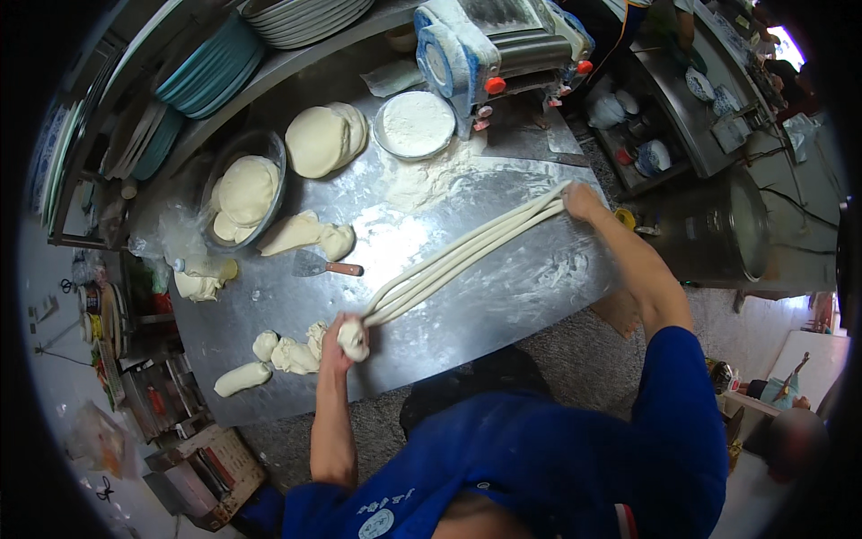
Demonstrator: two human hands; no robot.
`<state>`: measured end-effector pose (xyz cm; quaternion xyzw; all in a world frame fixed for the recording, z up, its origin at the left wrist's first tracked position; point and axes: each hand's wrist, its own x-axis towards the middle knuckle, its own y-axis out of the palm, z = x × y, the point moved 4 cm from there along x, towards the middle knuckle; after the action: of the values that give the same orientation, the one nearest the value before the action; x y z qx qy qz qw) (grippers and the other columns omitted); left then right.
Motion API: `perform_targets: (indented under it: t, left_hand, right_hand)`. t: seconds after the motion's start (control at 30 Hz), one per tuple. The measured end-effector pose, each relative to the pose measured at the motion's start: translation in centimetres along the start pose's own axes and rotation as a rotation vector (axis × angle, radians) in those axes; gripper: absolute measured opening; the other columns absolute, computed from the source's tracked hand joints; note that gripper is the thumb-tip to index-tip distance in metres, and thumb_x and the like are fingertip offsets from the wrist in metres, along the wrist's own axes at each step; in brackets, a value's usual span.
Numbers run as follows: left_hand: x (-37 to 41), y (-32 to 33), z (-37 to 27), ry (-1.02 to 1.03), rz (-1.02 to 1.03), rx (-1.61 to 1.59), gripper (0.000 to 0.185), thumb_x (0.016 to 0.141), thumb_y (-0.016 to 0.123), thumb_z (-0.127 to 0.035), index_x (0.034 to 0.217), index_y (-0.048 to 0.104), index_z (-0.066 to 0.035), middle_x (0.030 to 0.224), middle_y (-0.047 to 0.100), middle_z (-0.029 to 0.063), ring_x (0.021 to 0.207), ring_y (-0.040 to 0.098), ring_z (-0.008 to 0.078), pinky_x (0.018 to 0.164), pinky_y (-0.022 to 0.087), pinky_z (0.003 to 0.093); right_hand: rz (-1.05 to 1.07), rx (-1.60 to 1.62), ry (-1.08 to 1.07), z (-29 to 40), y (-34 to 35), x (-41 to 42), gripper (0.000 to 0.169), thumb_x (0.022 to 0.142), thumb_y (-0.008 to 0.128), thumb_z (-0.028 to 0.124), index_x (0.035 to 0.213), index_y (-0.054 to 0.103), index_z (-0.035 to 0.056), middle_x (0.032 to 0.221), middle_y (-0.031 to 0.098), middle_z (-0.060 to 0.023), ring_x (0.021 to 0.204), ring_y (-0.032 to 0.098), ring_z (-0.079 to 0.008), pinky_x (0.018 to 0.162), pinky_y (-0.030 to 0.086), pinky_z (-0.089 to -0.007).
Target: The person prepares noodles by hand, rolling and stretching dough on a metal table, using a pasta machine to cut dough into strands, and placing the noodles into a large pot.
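Note:
Several thick strands of dough (pixel 465 252) stretch between my two hands, slanting up to the right above a steel worktable (pixel 431 343). My left hand (pixel 340 340) grips their near end, where a lump of dough (pixel 353 340) bulges out from the fist. At the far end my right hand (pixel 582 201) is closed around the gathered strands. Left of my left hand lie loose dough pieces (pixel 296 355) and a dough roll (pixel 242 379). A scraper with a wooden handle (pixel 343 269) rests flat, beside a torn piece of dough (pixel 303 234).
Along the back stand a bowl of dough (pixel 275 151), stacked dough rounds (pixel 318 141), a bowl of flour (pixel 415 124) and a floured dough-rolling machine (pixel 498 54). Spilled flour (pixel 424 178) dusts the tabletop. A large metal pot (pixel 714 226) is off to the right. Plates (pixel 212 71) fill a shelf overhead.

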<state>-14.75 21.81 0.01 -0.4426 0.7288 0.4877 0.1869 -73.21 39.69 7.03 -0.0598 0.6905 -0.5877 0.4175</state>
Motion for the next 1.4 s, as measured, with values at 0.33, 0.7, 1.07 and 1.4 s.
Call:
perform_targets:
  t: [0.33, 0.7, 1.07, 1.4]
  left_hand:
    - [8.1, 23.3, 2.6, -0.145, 0.672, -0.250, 0.044, 0.088, 0.056, -0.003, 0.129, 0.049, -0.015, 0.120, 0.057, 0.0189, 0.084, 0.064, 0.0289, 0.058, 0.059, 0.0328]
    - [-11.5, 20.9, -11.3, 0.305, 0.790, -0.547, 0.037, 0.104, 0.034, -0.041, 0.091, 0.053, -0.011, 0.073, 0.047, 0.0038, 0.051, 0.045, 0.0168, 0.040, 0.036, 0.0301]
    - [-0.8, -2.8, -2.1, 0.050, 0.247, -0.343, 0.033, 0.101, 0.043, -0.036, 0.079, 0.053, -0.013, 0.070, 0.054, 0.0069, 0.056, 0.051, 0.0260, 0.045, 0.045, 0.0407]
    - [-4.5, -2.1, -4.4, 0.148, 0.134, -0.169, 0.046, 0.099, 0.041, -0.046, 0.086, 0.058, -0.006, 0.090, 0.059, 0.0184, 0.067, 0.060, 0.0293, 0.050, 0.050, 0.0395]
  right_hand:
    - [-0.545, 0.512, -0.582, 18.0, 2.1, -15.4, 0.057, 0.090, 0.063, 0.029, 0.139, 0.044, 0.0070, 0.117, 0.063, -0.0187, 0.100, 0.063, -0.0298, 0.080, 0.054, -0.0432]
    - [-0.122, 1.328, 0.304, -5.3, 11.9, -8.0, 0.021, 0.092, 0.053, 0.014, 0.097, 0.067, -0.0022, 0.090, 0.070, -0.0143, 0.077, 0.068, -0.0245, 0.060, 0.057, -0.0397]
    - [-0.037, -0.373, -0.086, -3.8, -0.9, 4.0, 0.043, 0.101, 0.038, 0.040, 0.110, 0.068, 0.0106, 0.118, 0.066, -0.0150, 0.110, 0.062, -0.0354, 0.091, 0.051, -0.0483]
    - [0.122, -0.251, -0.174, 4.6, -1.1, 2.7, 0.049, 0.101, 0.035, 0.043, 0.120, 0.063, 0.0067, 0.123, 0.063, -0.0206, 0.114, 0.059, -0.0373, 0.098, 0.046, -0.0489]
